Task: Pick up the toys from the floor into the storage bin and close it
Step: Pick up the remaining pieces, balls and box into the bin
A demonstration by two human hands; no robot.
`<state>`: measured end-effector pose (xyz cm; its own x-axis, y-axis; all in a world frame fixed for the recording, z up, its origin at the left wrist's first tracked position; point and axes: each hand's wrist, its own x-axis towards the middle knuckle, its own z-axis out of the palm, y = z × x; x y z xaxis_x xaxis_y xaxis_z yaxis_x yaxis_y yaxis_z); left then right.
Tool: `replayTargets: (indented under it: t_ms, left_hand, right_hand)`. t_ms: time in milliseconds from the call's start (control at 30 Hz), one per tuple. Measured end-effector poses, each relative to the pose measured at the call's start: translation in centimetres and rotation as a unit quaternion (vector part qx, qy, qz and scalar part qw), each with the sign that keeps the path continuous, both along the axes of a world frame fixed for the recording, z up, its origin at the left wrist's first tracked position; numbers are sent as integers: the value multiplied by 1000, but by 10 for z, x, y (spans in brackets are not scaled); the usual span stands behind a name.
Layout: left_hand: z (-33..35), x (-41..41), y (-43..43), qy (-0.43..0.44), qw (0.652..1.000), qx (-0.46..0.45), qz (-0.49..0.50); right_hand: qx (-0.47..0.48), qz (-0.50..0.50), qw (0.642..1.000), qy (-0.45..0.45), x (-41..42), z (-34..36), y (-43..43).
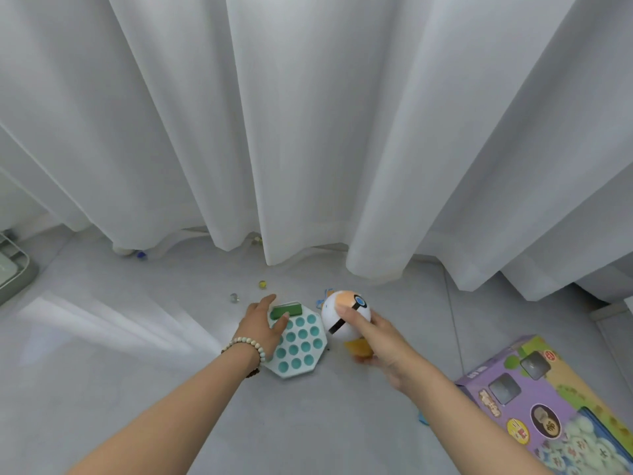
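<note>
A white octagonal pop toy [298, 347] with teal bubbles lies on the grey floor, a green block [286, 310] on its far edge. My left hand [263, 323] reaches over it, thumb and fingers spread around the green block, touching it. A white and orange ball [342, 311] with a black band is next to the pop toy; my right hand [380, 344] holds it from the right side, fingers curled on it. A yellow toy [358, 347] sits under that hand. Two marbles [234, 297] [262, 284] lie further back.
White curtains [308, 132] hang to the floor behind the toys, a blue marble [141, 255] at their hem. A purple toy box [555, 406] lies at the lower right. A grey-green bin edge [17, 269] shows at the far left.
</note>
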<state>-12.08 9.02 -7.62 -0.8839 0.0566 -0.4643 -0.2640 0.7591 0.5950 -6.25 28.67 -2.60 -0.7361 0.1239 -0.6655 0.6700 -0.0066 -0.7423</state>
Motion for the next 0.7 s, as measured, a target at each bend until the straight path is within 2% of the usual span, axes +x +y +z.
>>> replayTargets:
  t_ms: [67,133,267,467,700]
  left_hand:
    - [0,-1,-3,-39,998,1,39]
    - [0,-2,-6,-78,995,24,63]
    - [0,5,-10,-109,978,114,136]
    - [5,19,-5,-88,975,152,136]
    - [55,25,-13,-71,947,253,183]
  right_hand:
    - [-111,-7,992,-63,5,0,-9]
    - [-147,-10,985,-91,7,-2,-13]
    - [-176,0,978,-116,7,-3,-18]
    - [-176,11,977,-116,14,0,-26]
    - [-186,-46,980,-52,18,43,-9]
